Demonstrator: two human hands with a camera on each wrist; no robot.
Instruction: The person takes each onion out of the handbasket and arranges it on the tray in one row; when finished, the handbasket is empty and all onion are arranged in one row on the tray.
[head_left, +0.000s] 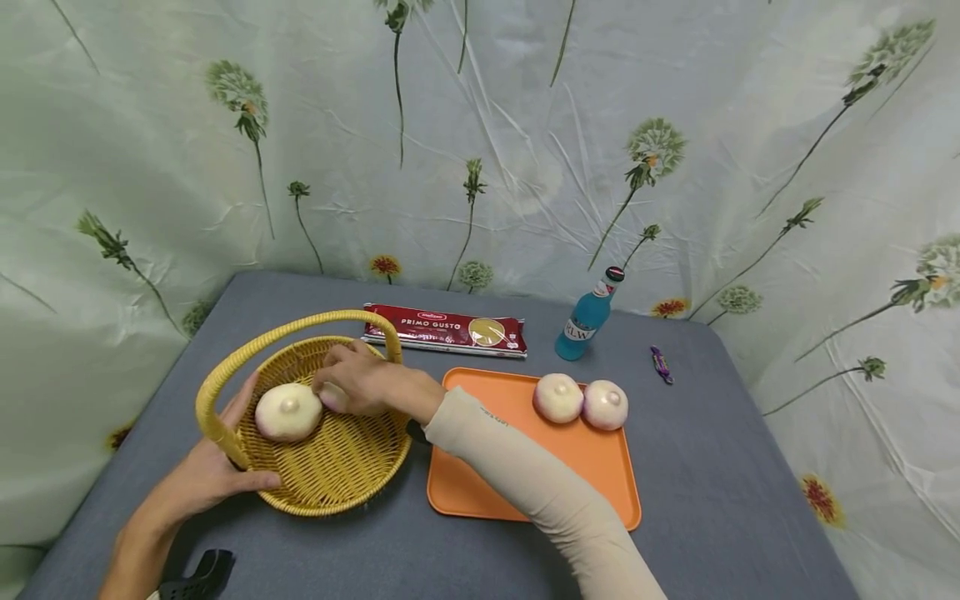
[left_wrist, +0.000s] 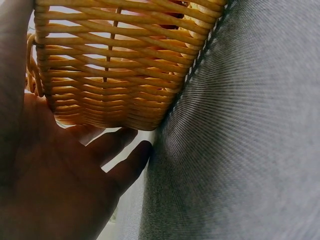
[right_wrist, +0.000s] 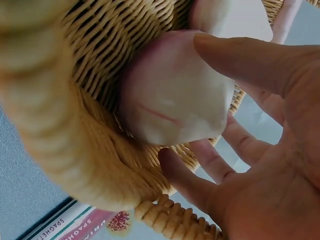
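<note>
We note the right hand (head_left: 360, 380) nearer: thumb and fingers loosely close round a purple-white turnip (right_wrist: 172, 95) inside the yellow wicker basket (head_left: 330, 477) — just right of a second turnip (head_left: 288, 414). We see no clear long axis. Right forearm crosses the orange tray (head_left: 581, 454); left hand (head_left: 201, 473), fingers spread, touches the basket's side.
</note>
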